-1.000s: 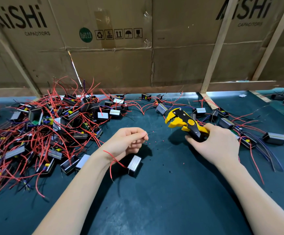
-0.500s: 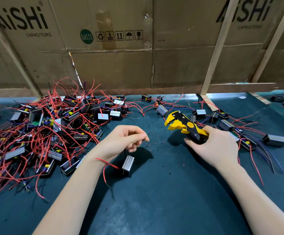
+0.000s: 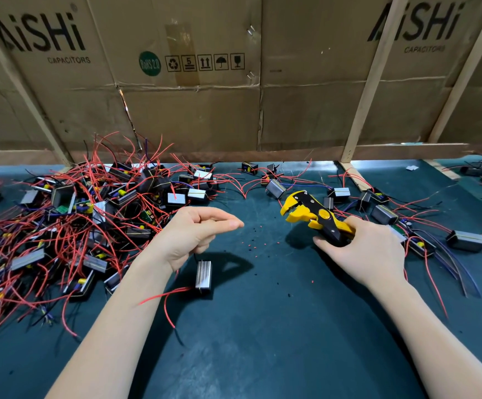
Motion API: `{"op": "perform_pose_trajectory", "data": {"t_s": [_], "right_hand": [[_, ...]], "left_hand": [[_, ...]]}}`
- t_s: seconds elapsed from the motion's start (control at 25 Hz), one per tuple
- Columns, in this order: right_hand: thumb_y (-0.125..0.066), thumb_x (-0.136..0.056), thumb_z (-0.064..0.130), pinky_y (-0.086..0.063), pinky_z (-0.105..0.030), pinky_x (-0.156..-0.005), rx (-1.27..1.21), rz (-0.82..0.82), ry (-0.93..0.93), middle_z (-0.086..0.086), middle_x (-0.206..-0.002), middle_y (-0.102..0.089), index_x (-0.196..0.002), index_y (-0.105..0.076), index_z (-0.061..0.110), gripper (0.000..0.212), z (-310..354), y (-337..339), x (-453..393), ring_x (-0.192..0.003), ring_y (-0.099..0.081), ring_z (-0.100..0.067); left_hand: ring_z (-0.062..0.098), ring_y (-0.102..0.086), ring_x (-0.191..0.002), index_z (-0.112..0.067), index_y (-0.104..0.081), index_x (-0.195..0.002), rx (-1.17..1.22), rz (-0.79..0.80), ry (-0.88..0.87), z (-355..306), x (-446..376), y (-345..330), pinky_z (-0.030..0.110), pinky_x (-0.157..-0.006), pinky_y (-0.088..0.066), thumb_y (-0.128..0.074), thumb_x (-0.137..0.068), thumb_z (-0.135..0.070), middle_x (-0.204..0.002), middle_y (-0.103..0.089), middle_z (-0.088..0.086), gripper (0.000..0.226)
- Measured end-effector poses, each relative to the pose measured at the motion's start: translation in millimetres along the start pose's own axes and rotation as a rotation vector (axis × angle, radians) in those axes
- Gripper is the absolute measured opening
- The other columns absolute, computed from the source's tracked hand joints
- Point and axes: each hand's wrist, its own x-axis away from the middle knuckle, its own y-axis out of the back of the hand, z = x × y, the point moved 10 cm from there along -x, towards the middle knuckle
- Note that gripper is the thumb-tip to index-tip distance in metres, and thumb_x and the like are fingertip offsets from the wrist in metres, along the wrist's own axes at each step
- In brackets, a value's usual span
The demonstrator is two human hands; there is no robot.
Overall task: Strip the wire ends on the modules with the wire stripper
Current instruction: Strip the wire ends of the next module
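Above the green mat (image 3: 263,341), left hand (image 3: 193,236) holding dangling module (image 3: 203,274), right hand (image 3: 363,251) gripping wire stripper (image 3: 314,216).

Left hand (image 3: 193,234) higher, fingers straighter — module (image 3: 204,274) now dangles upright beneath it

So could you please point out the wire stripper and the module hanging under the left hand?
wire stripper (image 3: 311,213), head view, on its black body beside the yellow jaw.
hanging module (image 3: 203,274), head view, on its ribbed metal face.
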Motion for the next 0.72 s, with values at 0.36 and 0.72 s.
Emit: {"op": "perform_pose_trajectory", "data": {"t_s": [0.36, 0.72], "right_hand": [[-0.070, -0.065, 0.068, -0.038, -0.028, -0.059, -0.005, 0.004, -0.008, 0.008, -0.066, -0.060, -0.068, -0.054, 0.023, 0.048, -2, -1, 0, -0.078, -0.060, -0.025], [-0.070, -0.066, 0.065, -0.042, -0.029, -0.062, -0.048, 0.041, -0.017, 0.007, -0.073, -0.061, -0.077, -0.058, 0.025, 0.043, -6, -3, -4, -0.079, -0.058, -0.023]], "left_hand": [[0.009, -0.047, -0.051, -0.016, -0.071, -0.105, -0.345, 0.103, 0.020, 4, 0, 0, 0.020, -0.056, -0.042, -0.074, -0.082, -0.032, -0.055, -0.056, -0.004, 0.028], [0.010, -0.062, -0.058, -0.017, -0.078, -0.099, -0.924, 0.075, -0.118, -72, -64, -31, 0.016, -0.059, -0.046, -0.043, -0.103, -0.036, -0.073, -0.063, 0.012, 0.041]]}}
